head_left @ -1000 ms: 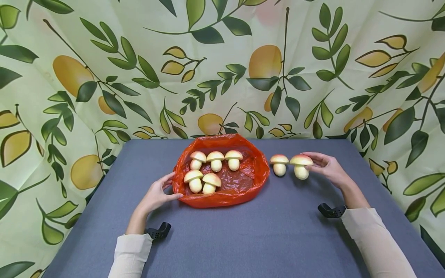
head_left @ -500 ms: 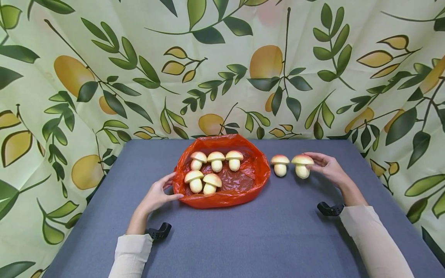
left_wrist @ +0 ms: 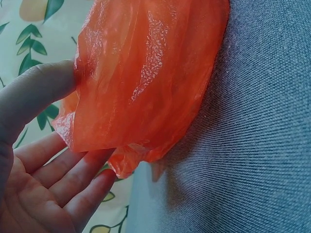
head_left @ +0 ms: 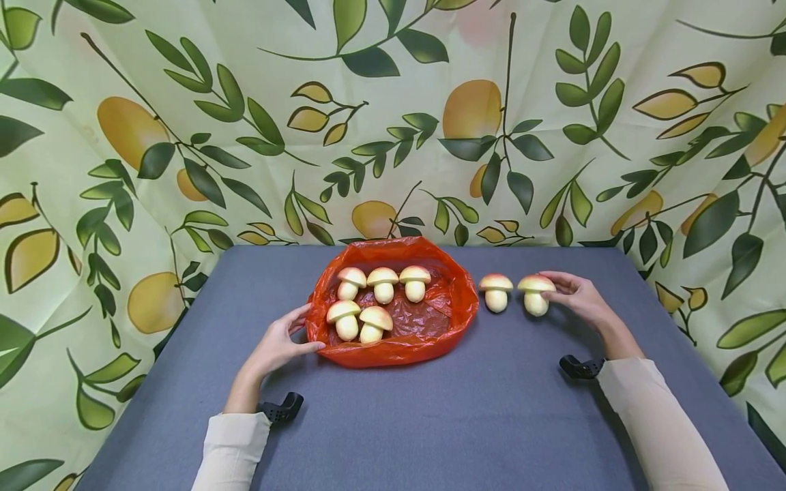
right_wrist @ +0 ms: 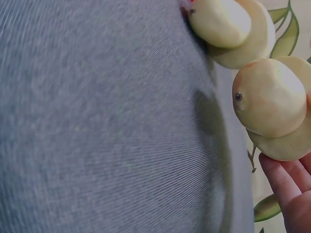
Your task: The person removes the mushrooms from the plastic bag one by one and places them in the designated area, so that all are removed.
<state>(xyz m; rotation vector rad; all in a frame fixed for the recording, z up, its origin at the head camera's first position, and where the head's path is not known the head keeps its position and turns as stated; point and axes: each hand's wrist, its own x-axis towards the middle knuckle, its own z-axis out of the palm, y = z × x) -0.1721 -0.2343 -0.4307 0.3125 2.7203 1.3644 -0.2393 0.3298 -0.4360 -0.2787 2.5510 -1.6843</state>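
Observation:
A red plastic bag point(head_left: 393, 354) lies with its mouth wide, its rim standing up around several toy mushrooms point(head_left: 383, 290) with red-yellow caps and cream stems. At the bag's left end is my left hand point(head_left: 279, 344); thumb and fingers are spread, touching the plastic. In the left wrist view the thumb meets one side of the red bag point(left_wrist: 141, 82) and the extended fingers the other. My right hand point(head_left: 577, 296) pinches a toy mushroom point(head_left: 535, 305) by its cap, stem down. Seen from the right wrist, the held mushroom point(right_wrist: 269, 99) shows its stem end.
One more mushroom point(head_left: 495, 300) stands between the bag and the held one, close to the bag's right rim. Everything sits on a blue-grey cloth-covered table point(head_left: 430, 423). Behind it hangs a leaf-and-fruit patterned curtain point(head_left: 393, 88). Black wrist devices point(head_left: 282, 408) are worn on both arms.
The whole head view shifts very slightly. My right forearm has edged a little to the left, while the right hand keeps its pinch on the mushroom. The left hand stays at the bag.

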